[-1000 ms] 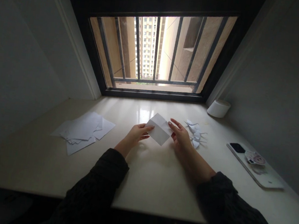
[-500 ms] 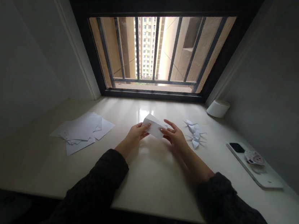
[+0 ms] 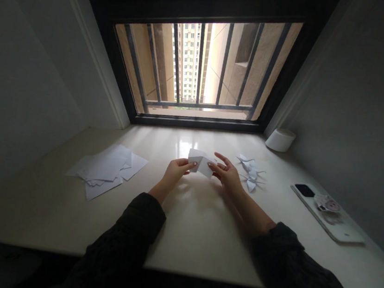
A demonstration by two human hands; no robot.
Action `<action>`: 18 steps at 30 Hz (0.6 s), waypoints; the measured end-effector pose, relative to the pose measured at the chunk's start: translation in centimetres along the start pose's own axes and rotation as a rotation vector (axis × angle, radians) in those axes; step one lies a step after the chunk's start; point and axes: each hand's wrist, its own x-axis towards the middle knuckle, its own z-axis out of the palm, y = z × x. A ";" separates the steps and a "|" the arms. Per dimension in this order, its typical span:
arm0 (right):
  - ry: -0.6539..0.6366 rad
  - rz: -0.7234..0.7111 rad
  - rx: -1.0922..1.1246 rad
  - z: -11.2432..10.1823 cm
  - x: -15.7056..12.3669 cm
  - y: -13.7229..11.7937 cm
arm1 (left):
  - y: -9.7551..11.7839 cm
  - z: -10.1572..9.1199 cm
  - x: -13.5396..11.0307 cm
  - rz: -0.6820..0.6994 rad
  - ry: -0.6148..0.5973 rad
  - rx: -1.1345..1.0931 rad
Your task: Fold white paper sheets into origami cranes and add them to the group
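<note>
A small folded white paper is held just above the pale desk near its middle. My left hand pinches its left edge with thumb and fingers closed on it. From the right, my right hand grips the other side, some fingers raised. Both arms wear dark sleeves.
A loose pile of white sheets lies at the left. Several folded paper figures sit right of my hands. A white phone with a sticker lies at the right, a white round container by the barred window.
The paper went from an open creased sheet to a smaller folded shape. My hands came closer together and the paper dropped slightly lower.
</note>
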 end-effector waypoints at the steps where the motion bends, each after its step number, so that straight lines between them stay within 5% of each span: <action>1: 0.007 -0.004 0.006 0.1 0.0 0.0 | 0.0 0.1 -0.1 -0.004 -0.013 0.013; 10: -0.015 -0.009 0.000 0.7 -0.7 0.1 | -0.6 1.3 -0.2 0.058 0.068 0.021; 18: -0.015 -0.111 -0.106 0.6 -0.8 0.4 | -1.4 1.8 -0.2 0.107 -0.033 0.021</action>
